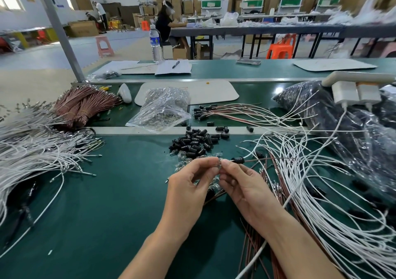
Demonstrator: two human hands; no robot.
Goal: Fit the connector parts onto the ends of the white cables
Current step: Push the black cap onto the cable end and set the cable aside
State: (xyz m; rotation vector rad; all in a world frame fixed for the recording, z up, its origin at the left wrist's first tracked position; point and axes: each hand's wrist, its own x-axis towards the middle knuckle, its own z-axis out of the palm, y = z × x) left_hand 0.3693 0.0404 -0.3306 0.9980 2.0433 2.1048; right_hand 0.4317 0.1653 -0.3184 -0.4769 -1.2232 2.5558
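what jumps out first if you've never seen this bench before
The left hand and right hand meet mid-bench, and their fingers pinch a small clear part beside a black sleeve threaded on a cable. Just beyond them lies a pile of black connector parts. White cables are heaped at the left and fan out at the right across the green bench.

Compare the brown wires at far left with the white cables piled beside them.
The brown wires are banded into tight bundles; the white cables lie loose in a sprawling pile. The brown wires form a compact stack, while the white cables spread much wider and nearer the person. Both lie on the green table, and both appear to carry small metal terminals at their ends.
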